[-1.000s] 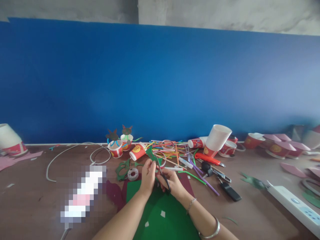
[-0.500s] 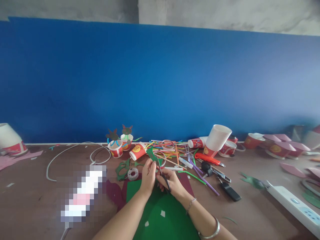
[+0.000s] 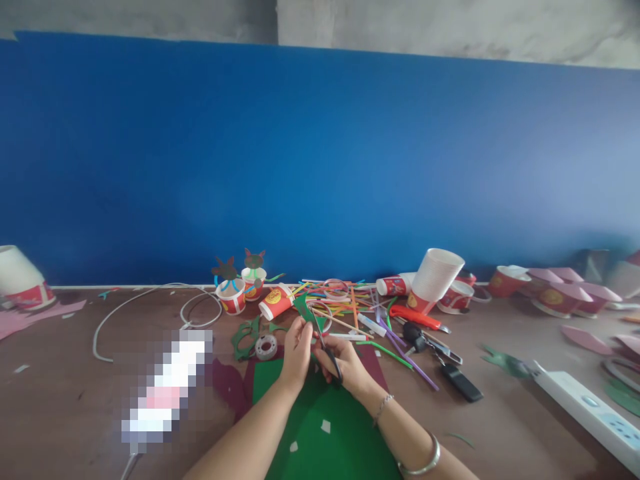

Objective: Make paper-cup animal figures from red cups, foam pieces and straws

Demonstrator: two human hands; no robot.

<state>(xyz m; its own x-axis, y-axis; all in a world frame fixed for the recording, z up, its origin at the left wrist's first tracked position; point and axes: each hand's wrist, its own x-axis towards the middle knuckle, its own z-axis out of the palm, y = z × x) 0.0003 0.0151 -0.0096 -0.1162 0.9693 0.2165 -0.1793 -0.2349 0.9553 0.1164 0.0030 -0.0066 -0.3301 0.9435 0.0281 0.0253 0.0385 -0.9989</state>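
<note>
while left fingers (image 3: 302, 325) pinch green felt (image 3: 301, 305), brown tabletop (image 3: 65, 333), colored straws (image 3: 330, 292), blue wall (image 3: 320, 147)

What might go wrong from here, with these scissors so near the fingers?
The black-handled scissors in the right hand sit close to the left hand, so a slip might nick it. The green felt piece could also shift and be cut unevenly, since the colored straws crowd it.

No words can be read; the yellow emblem (image 3: 273, 297) on the red paper cup (image 3: 267, 310) is too small to make out.
</note>
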